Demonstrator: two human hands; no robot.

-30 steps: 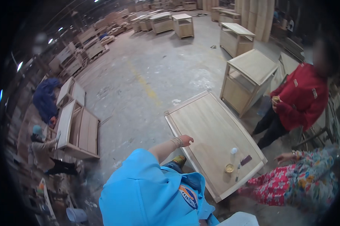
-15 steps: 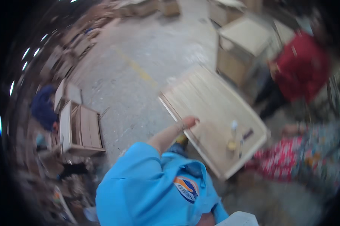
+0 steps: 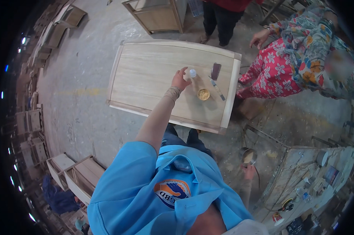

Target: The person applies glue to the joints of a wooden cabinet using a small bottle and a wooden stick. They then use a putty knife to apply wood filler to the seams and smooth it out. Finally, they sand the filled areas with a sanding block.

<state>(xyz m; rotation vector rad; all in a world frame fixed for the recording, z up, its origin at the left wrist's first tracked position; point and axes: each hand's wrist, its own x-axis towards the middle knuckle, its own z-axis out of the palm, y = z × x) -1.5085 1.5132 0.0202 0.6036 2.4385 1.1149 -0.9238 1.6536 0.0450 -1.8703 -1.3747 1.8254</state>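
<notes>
We see a gray floor (image 3: 90, 121) with a faded yellow line (image 3: 85, 92). Plain wooden cabinets (image 3: 157, 20) stand on it, and a messy workbench (image 3: 302, 168) sits on our right. Small bright lights (image 3: 24, 40) shine far to our left.

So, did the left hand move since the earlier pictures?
Yes. Against the wooden tabletop, the left hand has moved away from its near long edge, farther in, and is now right by the small white object.
</notes>
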